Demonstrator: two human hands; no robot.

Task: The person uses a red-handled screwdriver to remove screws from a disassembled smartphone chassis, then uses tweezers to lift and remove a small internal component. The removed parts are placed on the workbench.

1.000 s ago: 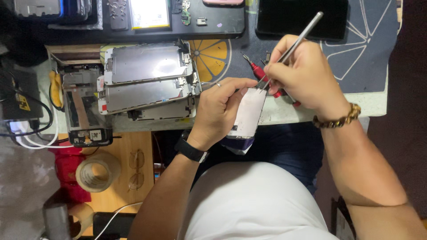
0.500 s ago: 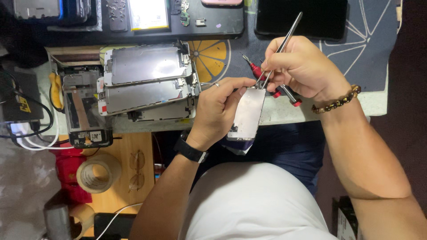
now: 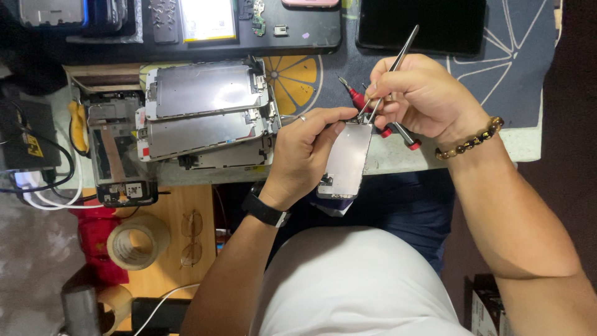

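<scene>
Two hands worked at the bench's near edge | left hand gripped a phone screen upright over the lap | right hand pinched tweezers, tips touching the screen's top | red screwdrivers lay beneath | stacked screens sat left.

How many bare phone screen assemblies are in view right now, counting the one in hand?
4: one screen assembly held by the left hand; three stacked on the bench to its left. More may lie hidden underneath.
</scene>
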